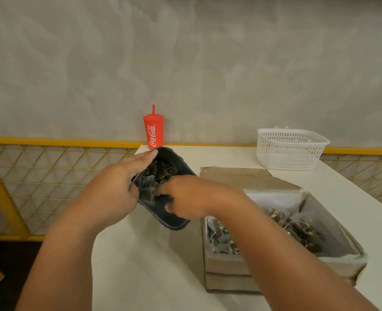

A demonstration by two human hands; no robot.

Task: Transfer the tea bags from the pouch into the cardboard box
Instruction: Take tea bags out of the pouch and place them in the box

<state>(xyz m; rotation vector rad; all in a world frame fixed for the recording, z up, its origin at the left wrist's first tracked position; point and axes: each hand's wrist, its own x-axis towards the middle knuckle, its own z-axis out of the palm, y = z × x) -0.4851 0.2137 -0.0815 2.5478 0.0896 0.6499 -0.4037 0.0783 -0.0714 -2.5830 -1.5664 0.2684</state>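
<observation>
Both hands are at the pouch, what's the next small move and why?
Probably lift the right hand out with the tea bags its fingers curl around and carry them to the cardboard box. The left hand holds the pouch open, and more bags lie inside.

Your right hand: fingertips buried among tea bags in the pouch, can't tell if any is pinched. Forearm hides the cardboard box at its 8 o'clock corner. Basket, 1 o'clock: contents unreadable through mesh. Desk cut off at 3 and 6.
</observation>
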